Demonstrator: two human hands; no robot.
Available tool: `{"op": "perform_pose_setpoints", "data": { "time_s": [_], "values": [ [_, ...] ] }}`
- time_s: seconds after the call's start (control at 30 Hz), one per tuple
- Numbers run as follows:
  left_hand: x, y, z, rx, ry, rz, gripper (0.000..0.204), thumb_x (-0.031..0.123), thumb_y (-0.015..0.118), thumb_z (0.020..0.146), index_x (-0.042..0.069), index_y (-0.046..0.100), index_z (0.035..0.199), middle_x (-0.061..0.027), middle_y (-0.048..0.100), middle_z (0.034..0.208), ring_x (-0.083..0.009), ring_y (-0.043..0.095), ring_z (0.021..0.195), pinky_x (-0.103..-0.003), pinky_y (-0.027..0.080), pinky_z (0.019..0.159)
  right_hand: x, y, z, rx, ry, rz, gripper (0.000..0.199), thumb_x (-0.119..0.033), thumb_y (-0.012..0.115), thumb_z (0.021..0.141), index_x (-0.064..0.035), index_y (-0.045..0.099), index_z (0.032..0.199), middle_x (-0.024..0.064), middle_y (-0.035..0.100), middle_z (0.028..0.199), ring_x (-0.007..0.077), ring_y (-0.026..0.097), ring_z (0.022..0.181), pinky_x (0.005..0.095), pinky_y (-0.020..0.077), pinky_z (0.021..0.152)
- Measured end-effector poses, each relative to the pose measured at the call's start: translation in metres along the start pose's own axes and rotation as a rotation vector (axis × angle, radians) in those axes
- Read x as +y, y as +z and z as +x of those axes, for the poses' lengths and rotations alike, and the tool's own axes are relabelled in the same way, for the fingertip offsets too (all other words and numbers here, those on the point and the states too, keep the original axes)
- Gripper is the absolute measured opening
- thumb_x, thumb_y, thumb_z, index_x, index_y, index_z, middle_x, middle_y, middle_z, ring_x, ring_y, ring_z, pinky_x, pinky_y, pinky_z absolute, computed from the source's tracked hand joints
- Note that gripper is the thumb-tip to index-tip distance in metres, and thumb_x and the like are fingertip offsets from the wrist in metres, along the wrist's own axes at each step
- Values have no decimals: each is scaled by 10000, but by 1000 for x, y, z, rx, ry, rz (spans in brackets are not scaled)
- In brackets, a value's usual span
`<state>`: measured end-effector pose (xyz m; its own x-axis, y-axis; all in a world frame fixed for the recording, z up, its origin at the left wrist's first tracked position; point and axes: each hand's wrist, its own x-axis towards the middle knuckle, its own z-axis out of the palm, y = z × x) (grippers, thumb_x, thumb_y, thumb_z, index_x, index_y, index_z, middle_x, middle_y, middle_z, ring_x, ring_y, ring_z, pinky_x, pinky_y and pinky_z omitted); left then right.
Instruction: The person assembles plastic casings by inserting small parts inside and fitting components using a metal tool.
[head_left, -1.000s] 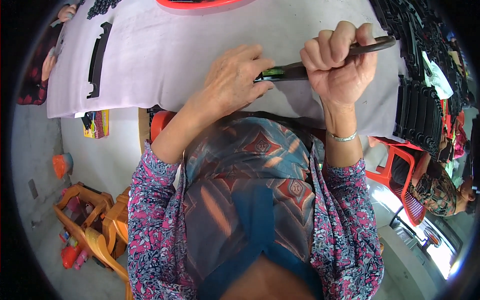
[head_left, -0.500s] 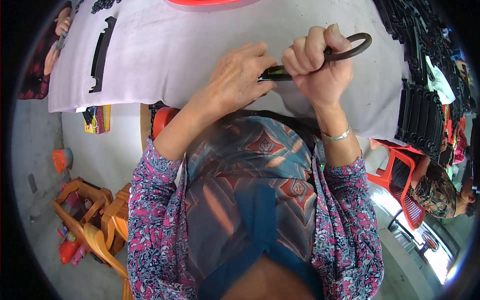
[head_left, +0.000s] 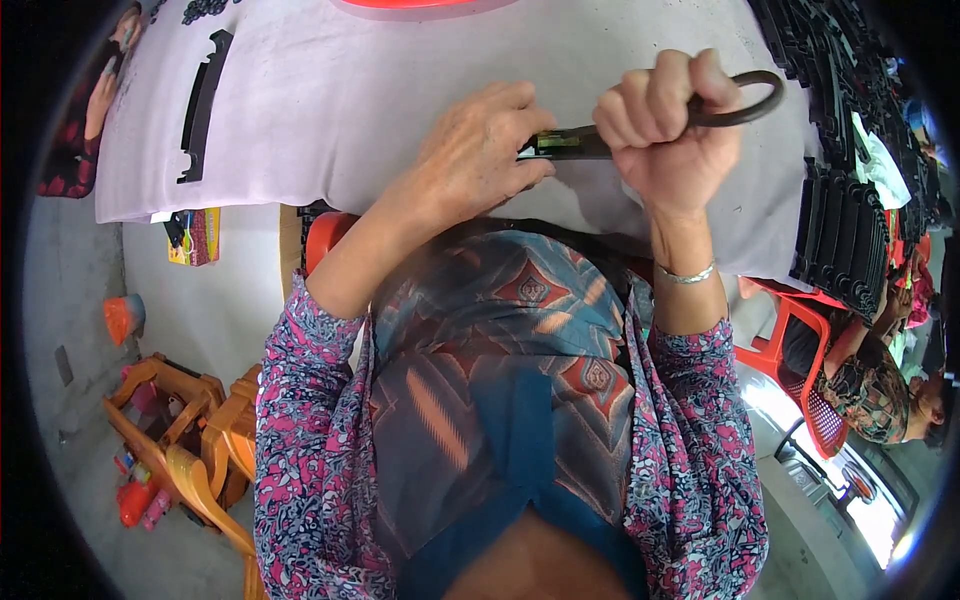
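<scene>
I observe the right hand [head_left: 665, 125] clenched around the looped handle of a dark metal tool [head_left: 700, 115], held just above the cloth-covered worktop [head_left: 330, 110]. The left hand [head_left: 478, 150] grasps the tool's front end, fingers closed over it. A flat black part [head_left: 203, 105] lies well apart on the cloth, at the left.
</scene>
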<state>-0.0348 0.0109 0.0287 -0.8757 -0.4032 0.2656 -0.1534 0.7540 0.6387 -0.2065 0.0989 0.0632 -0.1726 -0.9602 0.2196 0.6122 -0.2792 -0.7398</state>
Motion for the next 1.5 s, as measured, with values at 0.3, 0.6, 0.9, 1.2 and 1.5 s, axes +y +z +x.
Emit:
{"op": "perform_pose_setpoints", "data": {
  "time_s": [0.3,0.6,0.9,1.2,1.5],
  "values": [
    [-2,1,0,16,30,-7,340,185,775,743,-13,657,993,-140,518,858,-346,554,815,-432,466,718,-7,-11,-3,17,34,33,535,-425,349,1051,-119,353,612,-33,259,524,103,156,479,283,181,470],
    [2,-2,1,6,4,-8,288,170,766,732,-3,658,935,-131,538,871,-332,564,850,-432,476,740,3,-11,-1,102,78,36,536,-415,381,1045,-126,327,597,-39,232,512,97,146,469,285,163,452],
    [1,-1,1,-1,-5,10,242,148,759,717,15,670,899,-121,565,876,-327,583,898,-436,491,775,2,2,-1,58,2,-173,536,-408,379,1050,-121,325,601,-40,235,513,93,146,468,280,164,452],
    [-2,1,0,17,37,2,341,203,767,742,-20,648,971,-143,515,864,-347,551,827,-444,460,723,-1,8,-1,46,-6,-181,526,-398,380,1047,-124,320,601,-43,243,518,94,146,460,282,170,453],
    [-4,-2,4,3,41,18,335,175,777,730,-8,657,983,-154,538,877,-364,562,836,-452,467,726,1,3,2,81,-22,-105,515,-419,396,1044,-105,368,637,-34,264,529,91,180,465,276,177,444]
  ]
}}
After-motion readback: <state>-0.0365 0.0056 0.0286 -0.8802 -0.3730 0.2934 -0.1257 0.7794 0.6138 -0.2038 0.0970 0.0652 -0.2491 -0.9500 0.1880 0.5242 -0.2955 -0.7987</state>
